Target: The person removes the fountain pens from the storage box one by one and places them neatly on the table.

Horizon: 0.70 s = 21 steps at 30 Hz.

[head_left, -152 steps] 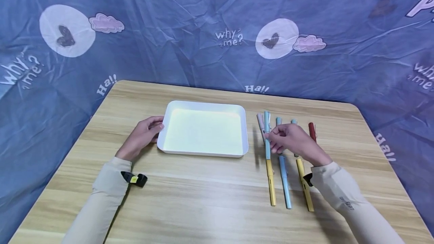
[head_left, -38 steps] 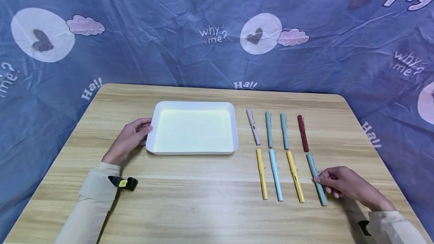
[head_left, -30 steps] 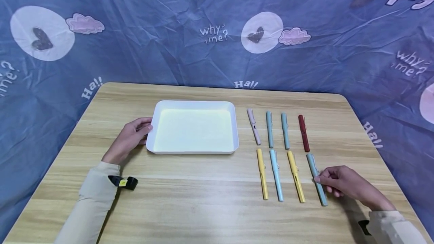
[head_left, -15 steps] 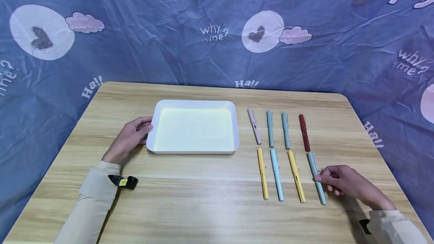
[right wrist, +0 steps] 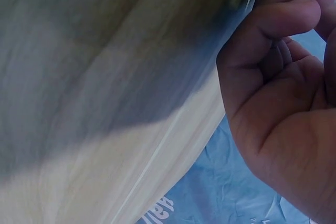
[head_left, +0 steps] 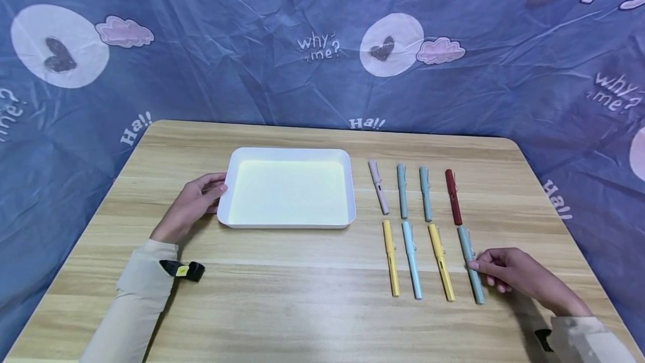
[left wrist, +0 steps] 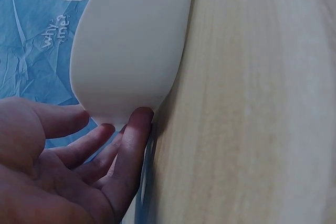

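In the head view, a shallow white tray (head_left: pixel 287 189) lies on the table, with my left hand (head_left: pixel 194 206) at its left side. The left wrist view shows that hand (left wrist: pixel 79 161) gripping the tray's end (left wrist: pixel 131 40), thumb at the rim and a fingertip low on the wall. My right hand (head_left: pixel 519 273) pinches a teal capped pen (head_left: pixel 466 245) lying at the right end of the front row. That row also has a yellow pen (head_left: pixel 390 259), a light blue pen (head_left: pixel 412 259) and another yellow pen (head_left: pixel 441 262). In the right wrist view, curled fingers (right wrist: pixel 252 40) hide the pen.
Behind lies a second row: a lilac pen (head_left: pixel 378 186), a teal pen (head_left: pixel 402 190), a second teal pen (head_left: pixel 425 194) and a dark red pen (head_left: pixel 453 196). A printed blue cloth (head_left: pixel 282 83) hangs behind the wooden table (head_left: pixel 282 301).
Since the oldest frame, my right hand has moved from the pens near the tray to the front right, and the pens now form two rows. Over the last second, almost nothing moves.
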Motion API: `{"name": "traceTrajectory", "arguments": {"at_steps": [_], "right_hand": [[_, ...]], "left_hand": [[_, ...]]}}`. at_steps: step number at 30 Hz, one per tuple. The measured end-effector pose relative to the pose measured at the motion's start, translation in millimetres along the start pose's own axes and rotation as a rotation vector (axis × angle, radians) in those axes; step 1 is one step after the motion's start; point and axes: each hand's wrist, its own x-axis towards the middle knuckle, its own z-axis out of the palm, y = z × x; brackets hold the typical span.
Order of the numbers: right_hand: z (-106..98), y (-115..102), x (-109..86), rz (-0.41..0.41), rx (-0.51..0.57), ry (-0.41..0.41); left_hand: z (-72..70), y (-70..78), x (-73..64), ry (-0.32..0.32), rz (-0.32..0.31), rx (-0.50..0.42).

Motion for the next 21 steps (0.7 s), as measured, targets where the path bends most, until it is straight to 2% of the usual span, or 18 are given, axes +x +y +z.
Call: {"name": "traceTrajectory", "arguments": {"at_steps": [6, 10, 15, 17, 21], "right_hand": [[-2, -1, -1.1, -0.030, -0.015, 0.006], [-4, -2, -2.8, -0.045, -0.064, 0.042], [-2, -10, -4.0, -0.023, -0.134, 0.148], [0, -15, -3.3, -0.041, -0.172, 0.205], [3, -25, 0.0, -0.161, -0.257, 0.313]], "left_hand": [[-1.2, 0.1, 0.2, 0.002, -0.004, 0.019], [-0.7, -0.7, 0.3, -0.011, 0.004, 0.014], [-0.4, -0.7, -0.2, -0.023, 0.007, 0.020], [-1.1, 0.5, -0.7, -0.026, 0.003, 0.031], [-3.8, 5.4, -4.8, -0.027, 0.037, 0.128]]}}
